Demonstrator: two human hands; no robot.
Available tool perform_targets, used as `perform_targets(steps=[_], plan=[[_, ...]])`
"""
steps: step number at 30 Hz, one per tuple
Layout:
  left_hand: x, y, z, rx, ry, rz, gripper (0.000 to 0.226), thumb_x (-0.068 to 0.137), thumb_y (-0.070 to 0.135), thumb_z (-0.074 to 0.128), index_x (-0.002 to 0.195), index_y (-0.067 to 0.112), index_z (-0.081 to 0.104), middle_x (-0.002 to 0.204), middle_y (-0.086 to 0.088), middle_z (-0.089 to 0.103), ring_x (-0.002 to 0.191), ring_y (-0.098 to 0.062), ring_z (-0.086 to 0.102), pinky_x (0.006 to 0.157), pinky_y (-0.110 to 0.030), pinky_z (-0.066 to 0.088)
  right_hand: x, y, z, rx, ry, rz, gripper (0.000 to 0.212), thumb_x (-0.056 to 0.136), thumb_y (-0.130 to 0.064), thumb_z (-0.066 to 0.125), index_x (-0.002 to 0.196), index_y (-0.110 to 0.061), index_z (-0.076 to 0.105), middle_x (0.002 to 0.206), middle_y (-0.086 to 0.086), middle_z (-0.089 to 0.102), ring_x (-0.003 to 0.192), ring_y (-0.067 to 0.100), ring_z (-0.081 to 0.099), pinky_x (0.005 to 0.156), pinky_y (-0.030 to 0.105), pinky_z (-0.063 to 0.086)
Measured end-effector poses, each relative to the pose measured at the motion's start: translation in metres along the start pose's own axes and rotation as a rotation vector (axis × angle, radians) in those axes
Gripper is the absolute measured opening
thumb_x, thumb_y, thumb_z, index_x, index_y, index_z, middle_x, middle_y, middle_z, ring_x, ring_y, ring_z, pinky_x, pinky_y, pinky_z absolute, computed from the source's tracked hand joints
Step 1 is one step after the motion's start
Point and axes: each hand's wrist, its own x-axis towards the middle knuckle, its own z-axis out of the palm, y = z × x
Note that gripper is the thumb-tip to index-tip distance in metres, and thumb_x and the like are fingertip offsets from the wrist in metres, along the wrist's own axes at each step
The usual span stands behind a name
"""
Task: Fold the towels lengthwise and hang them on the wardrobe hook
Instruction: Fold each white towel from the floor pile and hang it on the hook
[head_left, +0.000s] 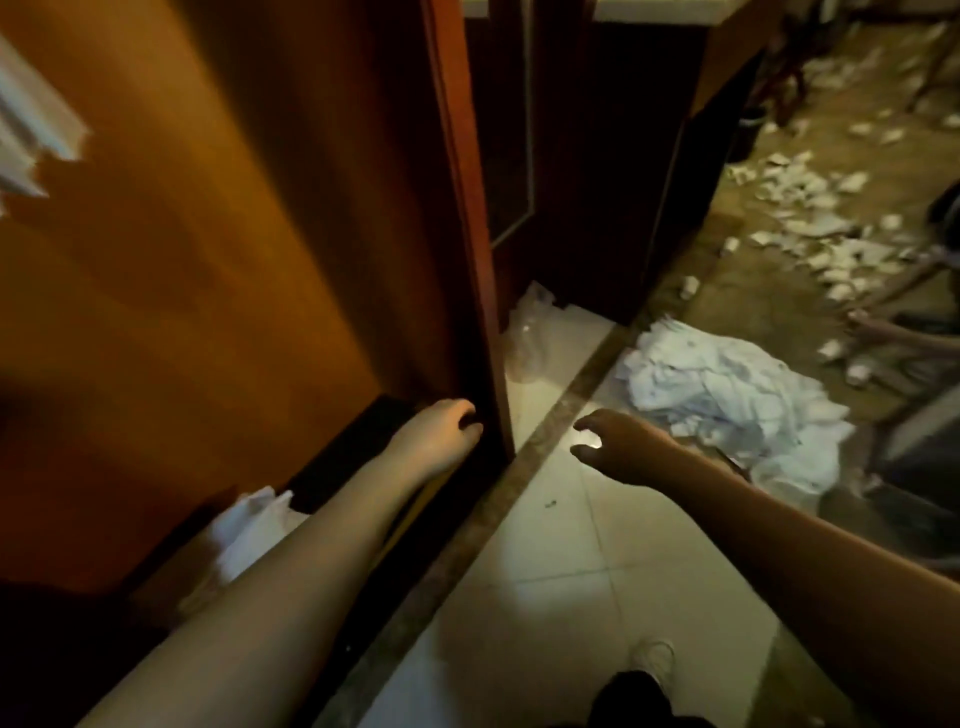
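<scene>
Left hand (449, 428), centre of the frame: fingers (467, 415) curled round the lower edge of the wardrobe door (234, 234), gripping it. Right hand (615, 444), just right of centre: fingers spread and loosely bent, holding nothing, hovering above the floor and aimed toward the towel heap.

Towels (727, 400): a crumpled white pile on the floor, centre right, near the right hand but not touched. None folded, none hung as far as the view shows. No hook in view. A second white cloth (244, 525) shows lower left behind the left forearm, below the door; whether it is a towel I cannot tell.

Risks, as I judge them:
- Reach is long and low; a grab at the heap may lift several towels tangled together, spoiling a clean lengthwise fold.
- The door may swing under the left hand's pull and throw the person off balance.
- Dim light and motion blur; edges of the towels are hard to find.
- Paper scraps (810, 218) litter the upper right; they could cling to a dragged towel.

Surface and room: pale glossy tile floor (545, 545) with a dark border strip running diagonally. Dark wood cabinets across the top. A clear plastic bag (524, 332) lies at the cabinet foot. A white shoe (652, 657) shows at the bottom edge.
</scene>
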Motion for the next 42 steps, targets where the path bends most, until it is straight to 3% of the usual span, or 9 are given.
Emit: perform_targets(steps=[4,10,15,18,28,31,34,37,42], plan=[[0.056,0.065,0.051,-0.025,-0.051,0.048,0.04,0.099,0.036,0.054,0.133,0.016,0.058,0.134,-0.008,0.058,0.122,-0.026,0.057,0.095,-0.032,0.045,-0.004,0.09,0.005,0.026,-0.063,0.127,0.049,0.1,-0.044,0.056,0.143,-0.02,0.053,0.15,0.003,0.049,0.136,0.024,0.047,0.112,0.038,0.038],[0.131,0.161,0.111,-0.035,-0.199,0.083,0.045,0.1,0.042,0.049,0.141,0.022,0.051,0.138,-0.005,0.057,0.118,-0.025,0.058,0.094,-0.035,0.048,-0.006,0.209,-0.003,0.097,-0.083,0.308,0.046,0.1,-0.04,0.053,0.142,-0.022,0.054,0.15,0.002,0.048,0.137,0.023,0.045,0.111,0.034,0.038],[0.182,0.224,0.143,0.042,-0.281,0.117,0.045,0.102,0.04,0.046,0.143,0.023,0.05,0.149,-0.001,0.05,0.129,-0.025,0.053,0.1,-0.03,0.042,-0.005,0.289,-0.017,0.147,-0.101,0.436,0.044,0.099,-0.037,0.054,0.139,-0.02,0.057,0.147,0.005,0.051,0.135,0.025,0.047,0.108,0.035,0.04],[0.216,0.256,0.152,0.055,-0.337,0.143,0.044,0.103,0.034,0.046,0.144,0.017,0.05,0.149,-0.005,0.05,0.127,-0.026,0.054,0.09,-0.028,0.041,0.001,0.332,-0.027,0.177,-0.113,0.523,0.044,0.099,-0.037,0.053,0.139,-0.021,0.057,0.149,0.005,0.049,0.135,0.026,0.048,0.107,0.035,0.041],[0.405,0.326,0.183,0.109,-0.385,0.226,0.041,0.101,0.033,0.051,0.139,0.019,0.055,0.144,-0.004,0.056,0.125,-0.027,0.056,0.101,-0.035,0.046,0.092,0.458,-0.067,0.305,-0.087,0.754,0.038,0.094,-0.029,0.051,0.128,-0.017,0.063,0.139,0.011,0.058,0.124,0.032,0.056,0.098,0.038,0.048],[0.469,0.346,0.187,0.13,-0.425,0.258,0.037,0.1,0.033,0.05,0.134,0.021,0.058,0.138,-0.006,0.059,0.118,-0.029,0.059,0.094,-0.037,0.05,0.129,0.488,-0.078,0.351,-0.077,0.806,0.034,0.093,-0.027,0.051,0.122,-0.014,0.065,0.134,0.014,0.059,0.122,0.033,0.056,0.097,0.038,0.048],[0.53,0.368,0.187,0.186,-0.474,0.309,0.02,0.097,0.03,0.05,0.107,0.016,0.061,0.116,-0.013,0.065,0.097,-0.031,0.061,0.076,-0.035,0.048,0.165,0.517,-0.09,0.384,-0.117,0.847,0.04,0.094,-0.03,0.051,0.13,-0.015,0.061,0.139,0.014,0.055,0.126,0.032,0.053,0.101,0.038,0.046],[0.58,0.386,0.191,0.207,-0.525,0.32,0.009,0.095,0.028,0.049,0.088,0.022,0.049,0.096,-0.011,0.062,0.081,-0.028,0.055,0.066,-0.033,0.039,0.195,0.543,-0.099,0.407,-0.144,0.862,0.042,0.096,-0.033,0.05,0.134,-0.016,0.058,0.14,0.014,0.054,0.127,0.033,0.052,0.103,0.039,0.045],[0.662,0.402,0.227,0.218,-0.622,0.29,0.013,0.094,0.029,0.049,0.097,0.02,0.057,0.1,-0.009,0.063,0.084,-0.025,0.058,0.069,-0.032,0.043,0.242,0.596,-0.093,0.472,-0.174,0.926,0.039,0.098,-0.03,0.053,0.131,-0.011,0.059,0.134,0.015,0.055,0.122,0.032,0.054,0.097,0.034,0.044]])
